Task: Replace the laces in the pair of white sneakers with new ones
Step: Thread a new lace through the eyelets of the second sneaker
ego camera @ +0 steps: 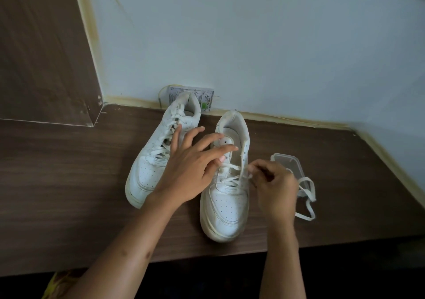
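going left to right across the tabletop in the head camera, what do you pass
Left sneaker → left hand → right sneaker → right hand, pinching that sneaker's lace → loose lace end, in front of a clear plastic container.

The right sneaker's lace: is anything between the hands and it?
Nothing visible. The right hand already pinches the lace beside the right sneaker, and the left hand hovers open above its tongue. The clear plastic container lies off to the side.
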`<state>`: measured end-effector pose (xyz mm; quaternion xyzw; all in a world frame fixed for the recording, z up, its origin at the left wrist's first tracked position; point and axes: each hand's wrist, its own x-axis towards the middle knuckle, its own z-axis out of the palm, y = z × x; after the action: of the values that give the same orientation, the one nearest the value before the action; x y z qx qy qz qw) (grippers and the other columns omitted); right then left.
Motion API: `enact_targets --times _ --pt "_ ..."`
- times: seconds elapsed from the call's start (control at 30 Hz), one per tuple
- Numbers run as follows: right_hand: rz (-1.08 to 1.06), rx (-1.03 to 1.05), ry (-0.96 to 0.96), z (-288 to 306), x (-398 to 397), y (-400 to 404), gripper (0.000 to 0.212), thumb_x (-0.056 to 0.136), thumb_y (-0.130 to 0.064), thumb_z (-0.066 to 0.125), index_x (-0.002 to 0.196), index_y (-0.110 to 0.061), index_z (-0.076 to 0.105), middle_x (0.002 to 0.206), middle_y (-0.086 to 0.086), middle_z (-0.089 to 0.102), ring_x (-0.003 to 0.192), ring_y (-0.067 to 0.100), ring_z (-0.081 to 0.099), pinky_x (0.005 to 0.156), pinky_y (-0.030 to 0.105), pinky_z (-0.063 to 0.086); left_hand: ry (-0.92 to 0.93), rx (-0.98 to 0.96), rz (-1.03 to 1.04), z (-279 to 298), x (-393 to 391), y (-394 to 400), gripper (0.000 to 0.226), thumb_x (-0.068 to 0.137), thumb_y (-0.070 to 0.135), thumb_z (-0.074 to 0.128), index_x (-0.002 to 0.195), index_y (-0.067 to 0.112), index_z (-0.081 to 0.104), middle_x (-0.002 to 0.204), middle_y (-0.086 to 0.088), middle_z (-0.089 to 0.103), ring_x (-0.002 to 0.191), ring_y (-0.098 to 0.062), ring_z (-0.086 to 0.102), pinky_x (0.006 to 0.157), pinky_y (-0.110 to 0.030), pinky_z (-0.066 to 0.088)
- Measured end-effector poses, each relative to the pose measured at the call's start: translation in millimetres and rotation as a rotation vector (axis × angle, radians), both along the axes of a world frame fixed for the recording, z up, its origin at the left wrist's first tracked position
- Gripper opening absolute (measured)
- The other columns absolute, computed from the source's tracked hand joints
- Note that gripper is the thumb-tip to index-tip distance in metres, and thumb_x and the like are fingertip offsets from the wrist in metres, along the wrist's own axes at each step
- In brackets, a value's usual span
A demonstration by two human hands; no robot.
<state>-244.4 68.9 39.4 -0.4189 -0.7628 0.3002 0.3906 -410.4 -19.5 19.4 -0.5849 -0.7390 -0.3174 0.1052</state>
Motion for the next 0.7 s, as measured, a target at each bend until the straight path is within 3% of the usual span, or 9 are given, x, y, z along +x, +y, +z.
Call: enact_targets --times 0.1,0.17,0.27,0.33,0.43,0.57,0.7 --pt "-0.334 0.127 0.13 -0.9 1.8 5.0 0.011 0.088 -0.007 0.069 0.085 -0.017 0.073 0.085 -0.004 0.063 0.074 0.013 0.061 0.066 0.005 0.042 0.012 0.011 0.017 0.8 0.0 1.2 0.033 0.099 0.037 0.044 0.127 0.05 0.056 0.138 0.018 0.053 0.133 -0.024 0.04 0.115 -0.061 0.013" --pt "-0.547 0.158 0.253 2.4 9.3 9.2 0.007 0.088 -0.008 0.068 0.089 -0.013 0.074 0.088 -0.001 0.063 0.073 0.013 0.061 0.068 0.008 0.046 0.003 0.017 0.023 1.9 0.6 0.9 0.032 0.1 0.041 0.039 0.125 0.049 0.058 0.136 0.018 0.054 0.132 -0.024 0.041 0.115 -0.06 0.015" --pt "-0.703 0.151 0.385 5.1 26.0 18.7 0.006 0.089 -0.013 0.068 0.092 -0.012 0.073 0.089 0.001 0.065 0.068 0.009 0.063 0.065 0.012 0.049 -0.009 0.016 0.026 3.5 -0.3 -0.2 0.034 0.1 0.047 0.034 0.125 0.049 0.057 0.135 0.018 0.055 0.132 -0.024 0.041 0.115 -0.06 0.016" --pt "-0.754 0.136 0.436 6.5 34.4 22.7 0.007 0.09 -0.014 0.067 0.094 -0.012 0.073 0.09 -0.003 0.063 0.07 0.01 0.065 0.067 0.021 0.054 0.002 0.012 0.022 3.4 -1.9 -1.2 0.036 0.098 0.054 0.034 0.125 0.048 0.056 0.136 0.018 0.054 0.132 -0.023 0.04 0.116 -0.059 0.014" --pt "-0.8 0.095 0.464 6.5 41.0 25.0 0.01 0.09 -0.014 0.067 0.098 -0.011 0.073 0.095 -0.003 0.063 0.073 0.01 0.067 0.067 0.022 0.055 0.021 0.007 0.01 2.7 -3.6 -2.3 0.04 0.093 0.062 0.039 0.127 0.048 0.055 0.136 0.018 0.053 0.132 -0.024 0.041 0.115 -0.061 0.016" --pt "-0.729 0.107 0.416 7.2 44.9 24.5 0.008 0.09 -0.013 0.068 0.096 -0.009 0.072 0.1 0.003 0.064 0.067 -0.004 0.062 0.065 0.011 0.051 0.016 0.002 0.004 2.5 -3.2 -2.6 0.042 0.09 0.065 0.043 0.127 0.049 0.053 0.136 0.018 0.053 0.132 -0.024 0.041 0.114 -0.062 0.016" --pt "-0.608 0.022 0.336 6.4 45.9 21.5 0.029 0.082 -0.002 0.075 0.107 -0.006 0.061 0.12 0.001 0.041 0.075 0.009 0.064 0.068 0.004 0.048 0.014 -0.005 0.001 2.8 -2.4 -2.4 0.043 0.09 0.065 0.041 0.128 0.049 0.053 0.137 0.017 0.053 0.132 -0.024 0.04 0.114 -0.063 0.016"
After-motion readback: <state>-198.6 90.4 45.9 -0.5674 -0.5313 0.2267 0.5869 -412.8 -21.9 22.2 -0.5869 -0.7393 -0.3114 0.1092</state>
